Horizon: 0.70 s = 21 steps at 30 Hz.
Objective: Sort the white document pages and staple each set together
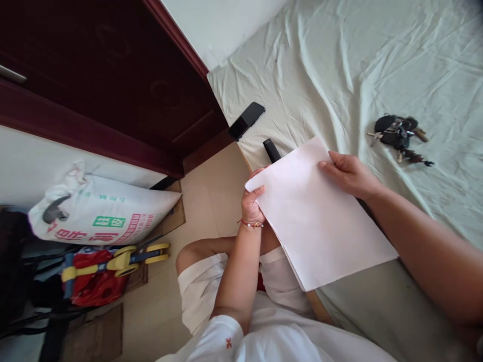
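Sheet of paper [320, 216] is flat and unfolded, held over the bed [339, 65] edge. Left hand [252, 203] pinches the near-left corner, right hand [349, 173] clamps the top edge, both grips closed on it. No crease visible, so no folding done so far. Possibly more than one sheet; can't tell. Phone [247, 119], keys [400, 136] untouched.

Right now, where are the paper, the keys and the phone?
paper [320, 221], head view, middle of the blank sheet.
keys [399, 134], head view, the dark fob in the bunch.
phone [247, 120], head view, middle of its dark screen.
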Each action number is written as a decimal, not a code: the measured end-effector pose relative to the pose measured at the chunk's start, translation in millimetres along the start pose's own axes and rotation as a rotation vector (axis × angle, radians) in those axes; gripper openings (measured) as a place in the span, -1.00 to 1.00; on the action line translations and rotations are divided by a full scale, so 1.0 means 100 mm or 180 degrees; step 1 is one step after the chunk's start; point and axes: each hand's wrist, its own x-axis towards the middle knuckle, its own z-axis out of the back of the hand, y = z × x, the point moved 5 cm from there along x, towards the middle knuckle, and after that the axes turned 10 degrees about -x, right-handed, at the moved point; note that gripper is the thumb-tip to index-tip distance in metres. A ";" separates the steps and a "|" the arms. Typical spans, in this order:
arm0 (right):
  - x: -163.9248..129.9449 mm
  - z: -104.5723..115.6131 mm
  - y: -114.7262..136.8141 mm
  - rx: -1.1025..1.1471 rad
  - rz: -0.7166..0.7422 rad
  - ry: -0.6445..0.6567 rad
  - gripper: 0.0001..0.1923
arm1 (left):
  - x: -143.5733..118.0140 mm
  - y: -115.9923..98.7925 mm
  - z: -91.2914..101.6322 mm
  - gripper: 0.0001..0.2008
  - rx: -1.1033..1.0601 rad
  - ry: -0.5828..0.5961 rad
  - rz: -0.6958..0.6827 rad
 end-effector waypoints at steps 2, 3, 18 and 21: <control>0.02 0.02 0.00 -0.0128 0.0062 -0.0087 -0.45 | 0.03 0.00 -0.01 -0.41 -0.0003 0.0072 -0.0126; 0.02 0.02 0.00 -0.0187 0.0066 -0.0102 -0.44 | 0.03 0.01 -0.02 -0.41 -0.0001 0.0124 -0.0175; 0.04 0.08 0.02 -0.0602 -0.0046 -0.0246 -0.47 | 0.08 0.08 0.04 -0.53 0.0196 -0.0239 0.0004; 0.05 0.11 0.02 -0.0621 -0.0123 -0.0231 -0.51 | 0.08 0.05 0.17 -0.50 0.0455 -0.0629 0.0119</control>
